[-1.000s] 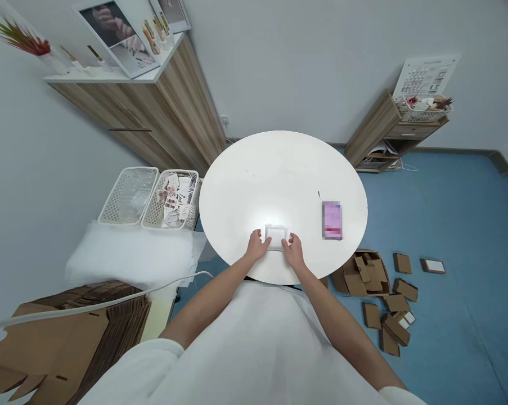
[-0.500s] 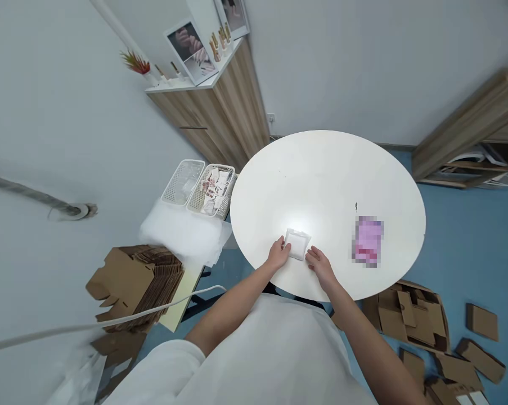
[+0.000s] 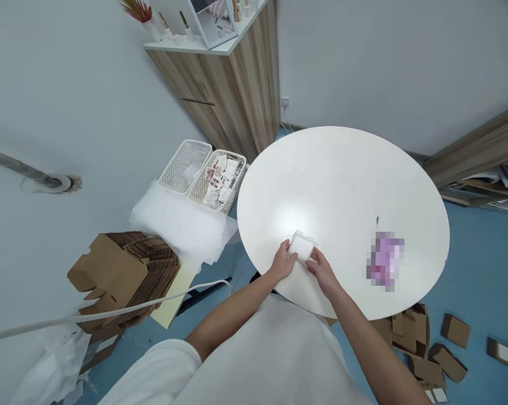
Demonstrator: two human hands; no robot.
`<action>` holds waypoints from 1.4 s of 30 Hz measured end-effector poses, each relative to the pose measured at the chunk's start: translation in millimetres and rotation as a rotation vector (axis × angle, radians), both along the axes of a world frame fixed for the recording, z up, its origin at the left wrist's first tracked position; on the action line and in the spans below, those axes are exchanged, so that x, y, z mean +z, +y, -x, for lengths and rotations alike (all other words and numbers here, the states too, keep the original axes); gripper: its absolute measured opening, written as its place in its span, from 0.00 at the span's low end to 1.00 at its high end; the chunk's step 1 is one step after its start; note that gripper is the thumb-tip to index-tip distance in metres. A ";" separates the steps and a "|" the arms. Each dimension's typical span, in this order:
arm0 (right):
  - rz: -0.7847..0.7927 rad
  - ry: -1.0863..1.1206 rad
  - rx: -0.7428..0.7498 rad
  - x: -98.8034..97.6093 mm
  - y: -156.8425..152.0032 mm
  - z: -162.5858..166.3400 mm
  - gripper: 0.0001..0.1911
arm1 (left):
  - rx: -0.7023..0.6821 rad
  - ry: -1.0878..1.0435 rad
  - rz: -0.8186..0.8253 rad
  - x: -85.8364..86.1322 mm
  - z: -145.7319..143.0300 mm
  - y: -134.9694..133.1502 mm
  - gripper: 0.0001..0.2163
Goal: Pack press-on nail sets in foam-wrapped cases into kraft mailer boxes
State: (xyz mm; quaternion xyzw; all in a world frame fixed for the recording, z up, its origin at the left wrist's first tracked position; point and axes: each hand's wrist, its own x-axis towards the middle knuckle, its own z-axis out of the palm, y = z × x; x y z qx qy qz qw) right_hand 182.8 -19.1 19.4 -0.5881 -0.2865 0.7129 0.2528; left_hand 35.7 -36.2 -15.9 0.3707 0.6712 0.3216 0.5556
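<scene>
A small square white packet (image 3: 301, 246), seemingly wrapped in thin foam or film, is near the front edge of the white oval table (image 3: 350, 169). My left hand (image 3: 283, 262) grips its left side, thumb toward the front and fingers behind. On the opposite side, the fingers of my right hand (image 3: 322, 273) close against its right edge. What lies inside the wrapping is hidden. To the right on the tabletop is a blurred pink-purple item (image 3: 386, 261), its kind not readable.
Left of the table stand two white baskets, one (image 3: 185, 165) with clear plastic pieces, another (image 3: 232, 194) with small cards. White foam sheets (image 3: 178, 225) and flattened cardboard boxes (image 3: 114, 264) lie nearer. A white cable (image 3: 152, 306) crosses the left. Brown boxes (image 3: 455, 331) lie on the floor at right.
My right hand has come in from beside the packet and now touches its right edge. The left hand stays on the packet. The whole view has shifted a little.
</scene>
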 end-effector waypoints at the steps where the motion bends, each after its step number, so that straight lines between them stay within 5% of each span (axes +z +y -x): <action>1: -0.005 0.017 -0.008 0.0 3.5 9.0 0.31 | 0.012 -0.021 -0.011 -0.9 8.5 3.2 0.27; 14: -0.095 0.108 -0.161 -18.0 80.2 177.5 0.26 | -0.012 0.139 -0.139 1.7 165.1 87.1 0.26; 23: -0.167 0.003 -0.084 -9.5 126.4 219.4 0.26 | -0.014 0.114 -0.101 -5.9 194.9 131.7 0.29; 27: -0.186 -0.058 -0.150 -15.7 118.1 213.2 0.28 | -0.042 0.128 -0.142 -8.0 196.5 119.3 0.31; 32: -0.134 -0.137 -0.256 -22.0 70.7 194.7 0.25 | -0.126 0.193 -0.221 -3.8 198.7 78.9 0.28; 37: -0.015 -0.205 -0.210 -21.2 9.5 180.0 0.24 | -0.295 0.080 -0.218 -0.5 201.6 37.7 0.14; 42: -0.036 -0.308 -0.116 -18.8 -17.9 169.6 0.20 | -0.311 0.037 -0.132 -2.8 200.7 18.6 0.13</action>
